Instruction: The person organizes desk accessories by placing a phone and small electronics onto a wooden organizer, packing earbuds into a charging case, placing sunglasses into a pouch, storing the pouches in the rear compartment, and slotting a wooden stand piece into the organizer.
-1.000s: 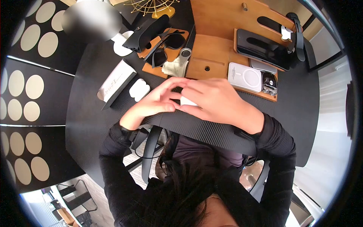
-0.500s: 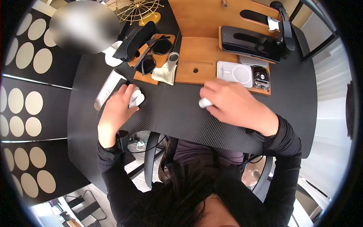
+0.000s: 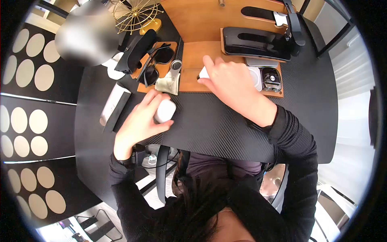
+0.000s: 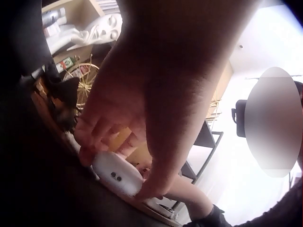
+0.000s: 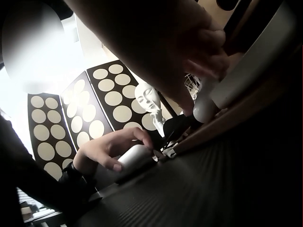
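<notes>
In the head view my left hand [image 3: 141, 123] holds a smooth white earbuds case [image 3: 166, 111] between fingers and thumb, close over the black desk. Two small dark dots mark the case's face [image 4: 116, 176] in the left wrist view. My right hand [image 3: 234, 82] reaches over the brown organizer [image 3: 193, 72] and pinches a small white rounded piece [image 3: 204, 73]. From the right wrist, this piece [image 5: 203, 109] shows below the fingertips, near the organizer. Its full shape is hidden by the hand.
Left on the organizer lie dark sunglasses [image 3: 151, 75] and a pale cloth [image 3: 166, 85]. A black case [image 3: 137, 52] and a white box [image 3: 115, 105] are nearby. To the right stand a black phone [image 3: 254, 43], a black watch-like gadget [image 3: 271, 77] and black headphones [image 3: 297, 30].
Both hands were together at first, then parted. The left took hold of the two-lobed white case, now one compact shape, and moved right. The right carried its white piece up-left over the organizer.
</notes>
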The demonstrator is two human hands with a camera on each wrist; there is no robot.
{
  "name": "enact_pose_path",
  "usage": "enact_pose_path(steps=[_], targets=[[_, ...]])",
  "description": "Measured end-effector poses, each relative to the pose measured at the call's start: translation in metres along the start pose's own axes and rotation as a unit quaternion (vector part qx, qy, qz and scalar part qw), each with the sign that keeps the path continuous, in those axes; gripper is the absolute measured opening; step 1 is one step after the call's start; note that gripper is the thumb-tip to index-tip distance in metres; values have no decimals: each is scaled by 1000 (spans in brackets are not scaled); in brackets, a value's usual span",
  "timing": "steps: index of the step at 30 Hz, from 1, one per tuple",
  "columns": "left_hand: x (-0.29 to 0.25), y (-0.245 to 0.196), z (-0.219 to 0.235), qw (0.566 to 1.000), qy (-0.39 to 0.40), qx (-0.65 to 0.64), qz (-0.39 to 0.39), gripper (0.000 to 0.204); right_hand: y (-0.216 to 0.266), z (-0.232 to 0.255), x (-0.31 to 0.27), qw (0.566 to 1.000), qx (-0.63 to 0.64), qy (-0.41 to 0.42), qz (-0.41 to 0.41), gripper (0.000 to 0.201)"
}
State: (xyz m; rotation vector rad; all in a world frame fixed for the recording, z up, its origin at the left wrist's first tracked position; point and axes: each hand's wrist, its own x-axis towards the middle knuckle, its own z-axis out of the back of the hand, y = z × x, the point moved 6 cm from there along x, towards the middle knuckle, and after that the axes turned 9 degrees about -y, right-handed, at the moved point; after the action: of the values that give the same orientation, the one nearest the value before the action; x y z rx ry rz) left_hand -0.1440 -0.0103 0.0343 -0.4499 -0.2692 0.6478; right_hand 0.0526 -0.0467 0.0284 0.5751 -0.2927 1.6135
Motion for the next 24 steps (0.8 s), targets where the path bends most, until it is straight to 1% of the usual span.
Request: enact_pose_path(steps=[2, 3, 5, 6, 8, 9, 11, 12, 14, 15, 16, 17, 18, 20, 21, 22, 23, 24], targets=[[15, -12, -4, 999, -4, -47, 15, 50, 1, -2, 0, 1000, -19, 19, 4, 30], [23, -13, -9, 999, -5, -47, 16, 50, 1, -3, -1, 1000, -19, 19, 4, 30], [43, -12, -11, 997, -66, -22, -15, 47, -1, -5, -2, 1000, 4, 13, -19, 34], [52, -12, -14, 997, -67, -22, -17, 47, -2, -3, -5, 1000, 3, 12, -18, 34], [71, -11, -15, 994, -100, -43, -21, 45, 1, 5, -11, 999, 42, -12, 27, 37], [80, -8, -18, 994, -107, -28, -19, 43, 0, 5, -11, 999, 38, -14, 25, 37], [95, -3, -23, 995, -95, -24, -17, 43, 3, -5, -14, 997, 13, 48, 61, 39], [100, -1, -25, 996, -82, -20, -9, 43, 3, -5, -14, 997, 10, 46, 58, 39], [106, -2, -26, 996, -89, -23, -14, 41, 2, -6, -12, 997, 9, 59, 41, 34], [107, 0, -26, 995, -95, -43, 3, 42, 3, -4, -11, 998, 7, 56, 37, 34], [108, 0, -24, 993, -101, -63, 20, 43, 3, 0, -10, 998, 17, 51, 15, 30], [108, -4, -23, 993, -98, -60, 16, 43, 3, 2, -10, 998, 28, 47, -7, 27], [106, -8, -22, 993, -93, -65, 18, 45, 3, 2, -10, 999, 28, 46, -11, 27], [105, -10, -22, 994, -88, -69, 19, 47, 3, 5, -9, 999, 32, 17, -2, 40], [105, -9, -25, 993, -70, -94, 8, 48, 2, 1, -10, 999, 31, 16, -3, 40], [105, -9, -29, 992, -51, -119, -2, 50, 2, -1, -11, 1000, 26, 0, 11, 28], [105, -10, -30, 993, -39, -115, -2, 55, 1, -1, -13, 999, 21, -15, 25, 17], [104, -10, -29, 993, -38, -115, -3, 55, -1, -3, -14, 999, 21, -16, 24, 17]])
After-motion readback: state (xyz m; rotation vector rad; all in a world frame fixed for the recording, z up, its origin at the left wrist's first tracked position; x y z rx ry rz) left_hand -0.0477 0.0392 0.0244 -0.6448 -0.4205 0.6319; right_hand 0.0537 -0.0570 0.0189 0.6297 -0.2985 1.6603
